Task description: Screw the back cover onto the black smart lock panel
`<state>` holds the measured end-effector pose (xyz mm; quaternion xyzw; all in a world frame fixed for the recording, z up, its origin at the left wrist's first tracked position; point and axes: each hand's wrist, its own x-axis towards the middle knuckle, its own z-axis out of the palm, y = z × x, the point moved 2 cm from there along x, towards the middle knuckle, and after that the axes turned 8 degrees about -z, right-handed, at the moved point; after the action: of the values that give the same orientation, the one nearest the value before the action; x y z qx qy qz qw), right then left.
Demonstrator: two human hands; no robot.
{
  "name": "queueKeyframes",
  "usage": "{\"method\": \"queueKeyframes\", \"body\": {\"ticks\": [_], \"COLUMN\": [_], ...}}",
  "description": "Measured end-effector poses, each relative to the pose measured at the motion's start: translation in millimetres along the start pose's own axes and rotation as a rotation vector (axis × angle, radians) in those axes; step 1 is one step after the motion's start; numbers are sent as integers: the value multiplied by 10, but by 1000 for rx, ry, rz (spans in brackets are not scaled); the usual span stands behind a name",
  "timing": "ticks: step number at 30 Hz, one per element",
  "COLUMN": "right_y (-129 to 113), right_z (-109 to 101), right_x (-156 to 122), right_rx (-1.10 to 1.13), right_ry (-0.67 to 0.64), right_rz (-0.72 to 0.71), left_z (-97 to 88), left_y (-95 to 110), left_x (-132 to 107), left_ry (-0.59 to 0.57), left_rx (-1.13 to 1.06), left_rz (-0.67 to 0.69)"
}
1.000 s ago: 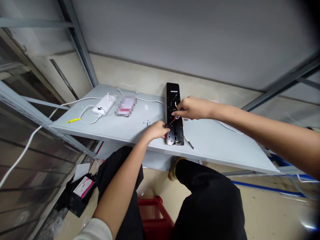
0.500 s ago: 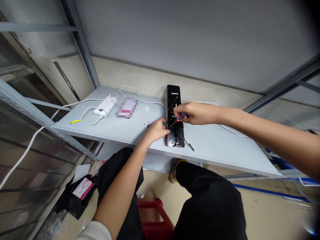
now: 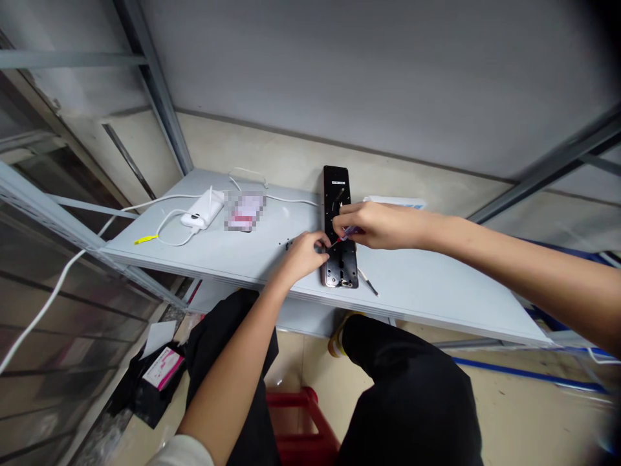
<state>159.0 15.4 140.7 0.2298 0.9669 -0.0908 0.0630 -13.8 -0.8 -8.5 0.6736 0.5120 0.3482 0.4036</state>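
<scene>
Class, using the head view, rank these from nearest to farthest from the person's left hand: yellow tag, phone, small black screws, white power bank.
From the left hand:
1. Small black screws, just left of it.
2. Phone, farther left and back.
3. White power bank, left of the phone.
4. Yellow tag, farthest left.

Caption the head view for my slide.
Right hand holding a screwdriver over the black panel, left hand at the panel's edge.

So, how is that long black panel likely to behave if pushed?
The black panel would probably stay stiff, as its edges run straight. Lying broad face up on the shelf, it seems apt to slide rather than roll. The dark-tipped cable beside it might trail along, though any attachment is hidden.
</scene>
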Motion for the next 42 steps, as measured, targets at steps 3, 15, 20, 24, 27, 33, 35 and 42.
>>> {"method": "queueKeyframes", "body": {"ticks": [3, 15, 20, 24, 27, 33, 35, 42], "right_y": [-15, -108, -83, -62, -56, -72, -88, -175], "right_z": [-28, -114, -100, -84, -71, -50, -53, -61], "right_x": [33, 103, 67, 42, 35, 26, 28, 81], "right_rx": [28, -40, -34, -45, -40, -45, -59, -270], "right_ry": [-2, -96, -87, -59, -44, -56, -58, -148], "right_rz": [5, 165, 187, 168, 166, 198, 201, 282], "left_z": [-22, -51, -50, -27, -14, -6, -1, -2], "left_y": [47, 90, 86, 61, 43, 48, 48, 31], "left_x": [-29, -55, -63, -48, -34, -31, -30, -21], "left_ry": [-6, -41, -37, -42, -39, -36, -37, -54], "left_rx": [3, -57, -66, -82, -87, -105, -116, -133], "left_rz": [-19, -88, -97, -98, -98, -112, -119, -113]}}
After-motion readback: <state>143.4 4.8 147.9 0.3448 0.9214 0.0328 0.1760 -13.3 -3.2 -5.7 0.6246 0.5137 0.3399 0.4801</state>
